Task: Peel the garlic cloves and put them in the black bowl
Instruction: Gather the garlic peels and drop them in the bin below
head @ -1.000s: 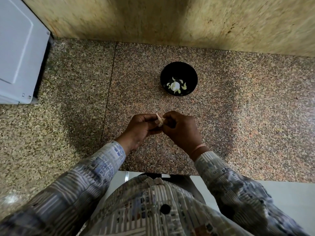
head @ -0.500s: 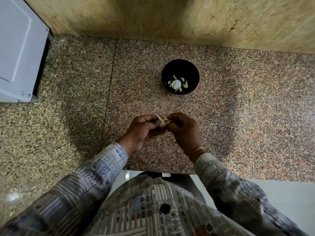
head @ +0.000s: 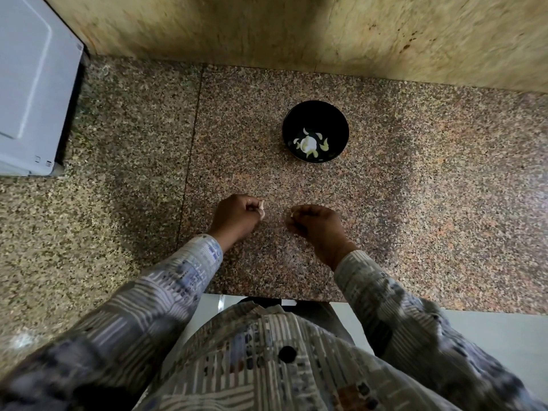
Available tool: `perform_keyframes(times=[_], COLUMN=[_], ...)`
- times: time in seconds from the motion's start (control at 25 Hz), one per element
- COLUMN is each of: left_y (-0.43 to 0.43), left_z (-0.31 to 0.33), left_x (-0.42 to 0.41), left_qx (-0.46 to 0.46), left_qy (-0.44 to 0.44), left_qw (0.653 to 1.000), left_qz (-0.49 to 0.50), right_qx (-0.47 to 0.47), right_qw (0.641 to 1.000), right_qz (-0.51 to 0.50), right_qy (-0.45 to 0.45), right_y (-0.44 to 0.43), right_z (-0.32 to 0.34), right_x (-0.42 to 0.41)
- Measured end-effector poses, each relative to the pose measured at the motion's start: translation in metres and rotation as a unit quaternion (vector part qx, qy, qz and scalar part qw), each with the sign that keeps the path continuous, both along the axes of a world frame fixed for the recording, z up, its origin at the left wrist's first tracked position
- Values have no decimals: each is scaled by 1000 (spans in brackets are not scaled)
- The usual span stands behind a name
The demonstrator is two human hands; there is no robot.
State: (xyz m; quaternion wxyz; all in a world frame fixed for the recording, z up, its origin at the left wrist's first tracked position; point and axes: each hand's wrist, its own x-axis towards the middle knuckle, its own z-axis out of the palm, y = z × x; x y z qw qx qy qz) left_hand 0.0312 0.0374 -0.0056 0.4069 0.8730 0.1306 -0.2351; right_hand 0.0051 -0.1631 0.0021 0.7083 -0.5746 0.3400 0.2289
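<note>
Motion blur, fine detail is soft. Both hands are seen from the back, so the fingertips are mostly hidden.

Left hand [head: 237, 216]: fingers curled, pinching a garlic clove [head: 261, 208] at the tips. Only a pale sliver pokes out, so can't tell if the skin is on or off.

Right hand [head: 318, 223]: fingers curled too, with a tiny pale scrap [head: 293, 215] pinched at the tips. Clove bit or skin, can't tell.

The hands are roughly level and not touching, with bare granite counter [head: 415, 209] showing between them. Unclear whether either rests on it.

The black bowl [head: 315, 114] stands further back on the counter, nearer the wall [head: 267, 25] and well apart from both hands, with nothing in between. Inside are pale garlic pieces [head: 310, 143]. Count unclear, the middle ones merge into one white blob.

A white appliance [head: 29, 84] at far left is cut off by the frame edge. Patterned sleeves [head: 178, 280] cover both forearms. The torso fills the bottom and hides part of the counter's near edge.
</note>
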Motion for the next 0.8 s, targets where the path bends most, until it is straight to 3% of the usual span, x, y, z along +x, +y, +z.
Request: perform_keyframes(times=[0.08, 0.16, 0.2, 0.24, 0.36, 0.48, 0.56, 0.68, 0.8], left_y=[6, 9, 10, 12, 11, -9, -29, -49, -56], left_z=[-10, -14, -14, -11, 9, 24, 18, -1, -11], left_x=[6, 10, 11, 11, 5, -3, -5, 3, 8], left_qx=[8, -70, -86, -57, 69, 47, 57, 98, 124], left_qy=[-4, 45, 54, 34, -118, -222, -230, -208, -189], left_qw=[1000, 989, 982, 985, 988, 968, 950, 942, 931], left_qz=[12, 122, 159, 159, 69, -112, -204, -245, -287], right_qx=[-158, -328, -367, -379, -392, -366, -353, -339, -370], right_qw=[981, 889, 849, 831, 835, 872, 885, 898, 874], right_qz=[114, 303, 358, 383, 360, 300, 283, 261, 291], right_qy=[-28, -98, -124, -137, -141, -123, -107, -102, -121], right_y=[-6, -10, -9, -7, -7, -20, -26, -28, -21], right_z=[-10, -14, -13, -11, -10, -15, -16, -18, -22], right_x=[3, 7, 11, 15, 26, 20, 11, 0, -1])
